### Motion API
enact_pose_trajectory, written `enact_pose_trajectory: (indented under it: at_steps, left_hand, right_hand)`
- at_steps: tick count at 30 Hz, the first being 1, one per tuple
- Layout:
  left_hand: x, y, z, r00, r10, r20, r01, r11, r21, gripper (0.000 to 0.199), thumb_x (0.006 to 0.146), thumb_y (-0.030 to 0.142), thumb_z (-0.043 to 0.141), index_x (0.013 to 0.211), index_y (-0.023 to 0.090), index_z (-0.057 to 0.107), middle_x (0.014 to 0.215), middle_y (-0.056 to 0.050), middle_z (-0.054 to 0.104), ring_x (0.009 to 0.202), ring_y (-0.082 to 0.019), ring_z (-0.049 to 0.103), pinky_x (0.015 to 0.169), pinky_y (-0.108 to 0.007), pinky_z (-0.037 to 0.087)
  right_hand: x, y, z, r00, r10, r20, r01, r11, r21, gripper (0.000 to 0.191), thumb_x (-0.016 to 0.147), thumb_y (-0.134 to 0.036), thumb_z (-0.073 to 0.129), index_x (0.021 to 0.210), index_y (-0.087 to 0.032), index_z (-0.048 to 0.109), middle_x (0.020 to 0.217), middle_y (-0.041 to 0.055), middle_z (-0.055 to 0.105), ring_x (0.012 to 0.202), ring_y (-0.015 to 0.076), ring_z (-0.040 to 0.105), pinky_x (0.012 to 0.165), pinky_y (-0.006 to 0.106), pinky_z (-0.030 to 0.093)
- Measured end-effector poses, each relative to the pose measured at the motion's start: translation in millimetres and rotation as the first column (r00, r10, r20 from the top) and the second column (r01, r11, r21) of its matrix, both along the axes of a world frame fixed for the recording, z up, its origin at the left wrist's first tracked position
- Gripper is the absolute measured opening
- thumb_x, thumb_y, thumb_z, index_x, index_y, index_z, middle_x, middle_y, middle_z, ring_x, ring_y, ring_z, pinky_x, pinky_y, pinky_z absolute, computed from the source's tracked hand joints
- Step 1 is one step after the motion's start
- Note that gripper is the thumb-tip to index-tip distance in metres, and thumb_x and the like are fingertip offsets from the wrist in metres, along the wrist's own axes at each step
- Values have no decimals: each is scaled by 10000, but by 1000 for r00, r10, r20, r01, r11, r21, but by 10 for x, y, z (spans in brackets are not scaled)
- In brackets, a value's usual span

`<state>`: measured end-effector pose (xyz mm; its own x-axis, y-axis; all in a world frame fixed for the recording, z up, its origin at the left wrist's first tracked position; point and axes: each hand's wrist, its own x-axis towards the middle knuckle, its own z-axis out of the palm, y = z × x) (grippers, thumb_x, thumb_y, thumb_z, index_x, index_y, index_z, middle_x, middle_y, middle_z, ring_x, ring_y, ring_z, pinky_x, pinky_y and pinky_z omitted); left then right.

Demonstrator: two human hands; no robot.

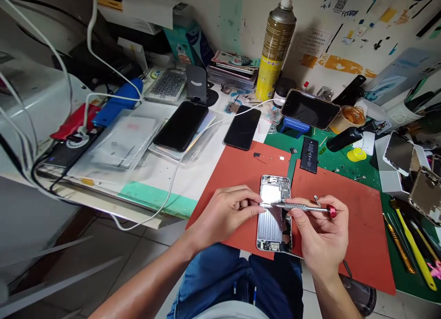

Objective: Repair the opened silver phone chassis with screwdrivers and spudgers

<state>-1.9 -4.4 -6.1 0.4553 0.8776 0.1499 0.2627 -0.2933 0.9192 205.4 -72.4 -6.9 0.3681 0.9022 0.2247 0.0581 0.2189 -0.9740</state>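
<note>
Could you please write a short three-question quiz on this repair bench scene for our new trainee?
1. Which hand holds the red-capped screwdriver?
2. True or false: a dark-screened phone rests on a blue holder.
3. What colour is the mat under the opened phone? A) blue, B) red-orange, C) white.

Key: 1. The right hand. 2. True. 3. B.

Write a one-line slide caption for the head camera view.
Head view: the left hand steadies an open phone while the right hand holds a screwdriver over it.
</note>
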Motion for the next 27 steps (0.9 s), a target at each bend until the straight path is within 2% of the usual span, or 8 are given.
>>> enact_pose_trajectory:
  at_steps: [4, 7, 10, 16, 23, 27]
  left_hand:
    - [2, -6, 11, 1000, -1, 20, 1, 1000, -3, 121, 999, 310, 772, 946, 205, 801, 796, -1, 703, 621, -106, 540, 548, -243, 429]
    - [4, -12, 13, 1000, 2, 31, -2, 1000, 3, 87, 994, 262, 771, 937, 204, 800, 776, 4, 695, 622, -106, 543, 543, -244, 415]
    - [4, -20, 13, 999, 0, 38, -1, 1000, 26, 65, 994, 215, 759, 943, 201, 797, 784, 3, 700, 631, -106, 552, 545, -246, 412]
    - [-2, -37, 14, 1000, -14, 1, 13, 997, 82, 84, 1011, 167, 723, 990, 203, 796, 845, -3, 739, 657, -107, 596, 592, -245, 464]
    - [-10, -51, 10, 1000, -10, -25, 13, 993, 115, 82, 1018, 176, 718, 996, 209, 790, 862, -1, 753, 665, -113, 622, 633, -249, 510]
    - [-12, -50, -4, 999, -12, -32, 16, 992, 121, 75, 1016, 164, 725, 988, 202, 783, 863, 6, 747, 672, -105, 617, 636, -238, 495]
  right_hand:
    - [-8, 9, 0, 1000, 6, 9, -6, 1000, 14, 377, 942, -153, 806, 1141, -285, 514, 974, 27, 864, 809, 180, 836, 740, 285, 672]
    - [-12, 8, -2, 1000, 4, 11, -4, 1000, 15, 377, 941, -164, 814, 1143, -283, 519, 968, 36, 863, 808, 198, 840, 714, 297, 674]
    - [-8, -8, -18, 1000, -5, 5, 5, 1000, 11, 378, 940, -164, 817, 1153, -281, 526, 979, 48, 864, 865, 217, 850, 749, 316, 685]
    - [-2, -36, -44, 1000, -4, 10, 4, 1000, 21, 372, 950, -142, 793, 1172, -281, 529, 984, 47, 860, 940, 241, 853, 808, 364, 701]
    - [-4, -35, -47, 1000, 5, 21, -5, 1000, 24, 367, 952, -170, 805, 1174, -290, 538, 969, 43, 852, 923, 259, 854, 718, 338, 696]
    - [-3, -44, -52, 1000, 0, 10, 0, 1000, 27, 371, 945, -157, 811, 1174, -286, 549, 960, 38, 849, 923, 255, 854, 768, 353, 706]
